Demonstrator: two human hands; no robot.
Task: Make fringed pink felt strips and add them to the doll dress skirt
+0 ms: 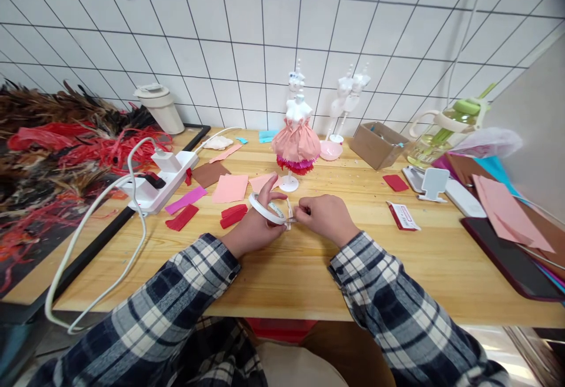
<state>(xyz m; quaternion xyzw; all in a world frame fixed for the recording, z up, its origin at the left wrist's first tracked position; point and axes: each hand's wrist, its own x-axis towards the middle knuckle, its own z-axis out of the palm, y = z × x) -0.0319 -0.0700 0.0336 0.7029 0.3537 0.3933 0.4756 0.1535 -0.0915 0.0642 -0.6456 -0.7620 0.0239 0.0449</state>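
Around the fingers of my left hand [255, 228] sits a roll of white tape [266, 210], its ring tilted, with one finger raised above it. My right hand [327, 216] is closed in a pinch just to the right. Between the two hands is a small, pale, narrow piece [289, 215]; its kind is too small to tell, and so is what the right fingertips grip. Behind the hands stands a white dress-form figurine [299, 107] on a round base, wearing a pleated pink paper skirt [296, 139] over magenta and red frilled layers.
Pink paper [230, 188] and red paper pieces [182, 217] lie left of my hands. A power strip [163, 181] with a looping cable, a white cup [159, 107] and feathers [66, 122] are further left. At right are a cardboard box [379, 144], a bottle [448, 134] and a phone stand [435, 184].
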